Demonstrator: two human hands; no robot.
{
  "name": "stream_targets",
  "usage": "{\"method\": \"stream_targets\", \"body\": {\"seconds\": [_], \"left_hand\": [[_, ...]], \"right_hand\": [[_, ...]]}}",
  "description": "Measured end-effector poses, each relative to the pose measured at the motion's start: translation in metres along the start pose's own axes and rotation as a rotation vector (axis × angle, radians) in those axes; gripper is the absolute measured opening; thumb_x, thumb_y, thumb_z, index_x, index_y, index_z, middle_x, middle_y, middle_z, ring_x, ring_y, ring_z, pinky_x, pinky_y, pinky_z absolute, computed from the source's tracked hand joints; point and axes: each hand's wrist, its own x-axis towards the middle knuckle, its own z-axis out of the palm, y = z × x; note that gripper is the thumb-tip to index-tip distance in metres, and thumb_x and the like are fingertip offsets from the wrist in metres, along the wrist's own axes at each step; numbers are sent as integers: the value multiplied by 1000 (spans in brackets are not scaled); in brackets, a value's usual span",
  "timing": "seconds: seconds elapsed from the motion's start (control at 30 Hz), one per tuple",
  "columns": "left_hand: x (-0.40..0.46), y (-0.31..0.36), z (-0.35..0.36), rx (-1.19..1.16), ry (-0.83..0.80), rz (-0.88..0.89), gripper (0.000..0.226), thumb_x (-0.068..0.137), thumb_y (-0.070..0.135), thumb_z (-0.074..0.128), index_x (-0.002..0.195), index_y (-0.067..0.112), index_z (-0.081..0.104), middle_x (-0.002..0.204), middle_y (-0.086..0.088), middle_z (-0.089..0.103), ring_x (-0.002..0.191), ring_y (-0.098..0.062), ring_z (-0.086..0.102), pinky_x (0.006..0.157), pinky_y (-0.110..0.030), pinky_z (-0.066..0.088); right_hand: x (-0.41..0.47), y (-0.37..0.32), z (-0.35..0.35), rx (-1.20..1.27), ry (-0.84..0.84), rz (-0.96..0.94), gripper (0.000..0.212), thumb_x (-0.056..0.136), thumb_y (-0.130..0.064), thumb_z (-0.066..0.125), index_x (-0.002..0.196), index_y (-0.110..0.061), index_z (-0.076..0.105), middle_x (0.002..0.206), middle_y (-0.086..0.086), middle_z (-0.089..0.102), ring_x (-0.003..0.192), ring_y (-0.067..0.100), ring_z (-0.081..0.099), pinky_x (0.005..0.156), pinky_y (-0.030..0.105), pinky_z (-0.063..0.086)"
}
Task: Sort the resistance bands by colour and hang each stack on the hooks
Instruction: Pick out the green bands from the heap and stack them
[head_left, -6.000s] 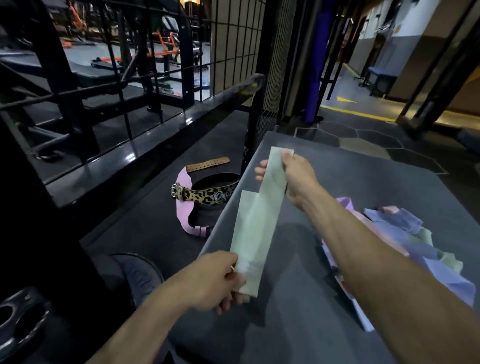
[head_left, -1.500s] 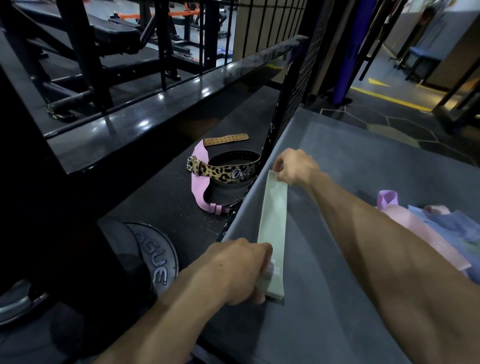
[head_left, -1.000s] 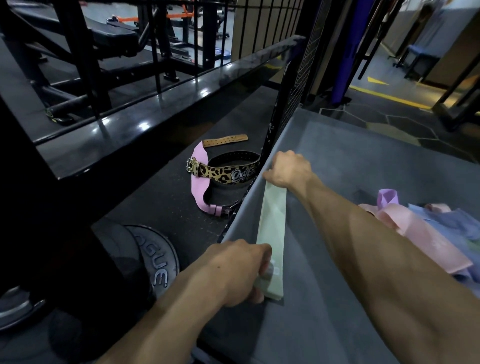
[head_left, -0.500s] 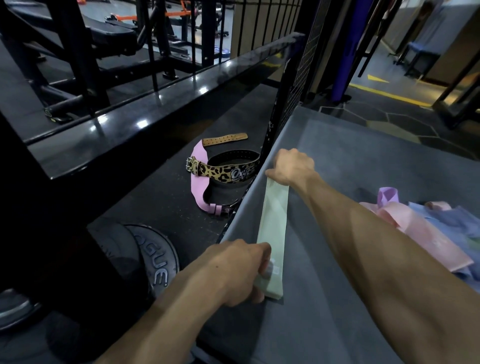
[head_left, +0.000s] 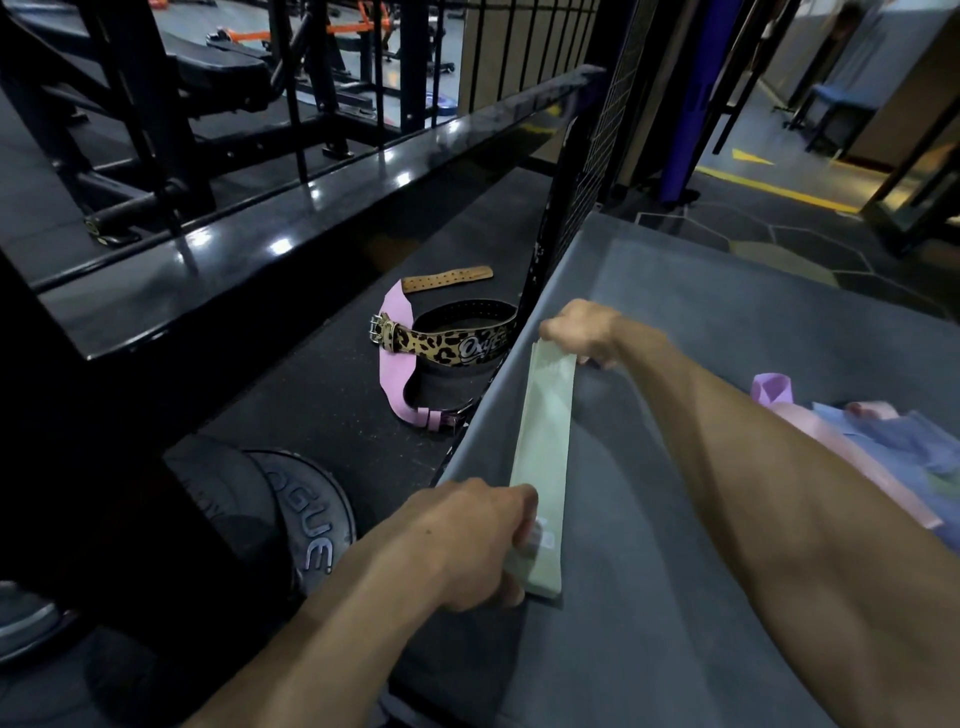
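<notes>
One pale green flat resistance band lies stretched lengthwise along the left edge of the grey padded platform. The left hand pinches its near end with curled fingers; the right hand grips its far end. At the platform's right sits one loose heap of pink, lilac and blue bands; I cannot count them. Below lie two lifting belts, one leopard-print, one pink, beside one black weight plate.
</notes>
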Motion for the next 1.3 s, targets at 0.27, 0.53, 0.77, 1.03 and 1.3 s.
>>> {"method": "stream_targets", "body": {"seconds": [0.27,0.53,0.77,1.03,1.3], "left_hand": [[3,-2,5,8,17,14,40,82,42,76,110,32,48,107,2,64,87,-24,56,79,-37,50],[5,-5,6,-9,33,24,38,85,39,72,112,35,46,108,3,62,96,-25,61,85,-41,53],[6,-7,9,29,67,41,38,84,38,69,113,33,44,104,4,63,98,-26,61,84,-42,54],[-4,9,-1,-22,108,25,47,73,69,68,95,41,37,93,8,58,84,-15,58,72,-36,49],[14,102,11,32,321,186,20,94,51,55,95,34,45,83,9,61,89,-17,59,76,-34,47]], "right_hand": [[6,12,6,4,58,-85,19,91,-11,57,102,-7,71,105,9,71,99,27,66,83,35,55],[11,25,3,69,167,-89,5,85,-17,67,84,-21,69,93,2,73,88,19,67,74,28,53],[1,29,25,14,271,-111,31,86,-31,60,114,-21,66,119,6,67,107,29,63,94,42,54],[-107,84,25,92,391,-180,30,93,-26,64,119,-12,67,121,10,68,114,29,62,96,33,44],[-211,199,1,214,666,9,11,89,-23,63,96,-24,72,95,-1,75,87,22,70,80,31,52]]}}
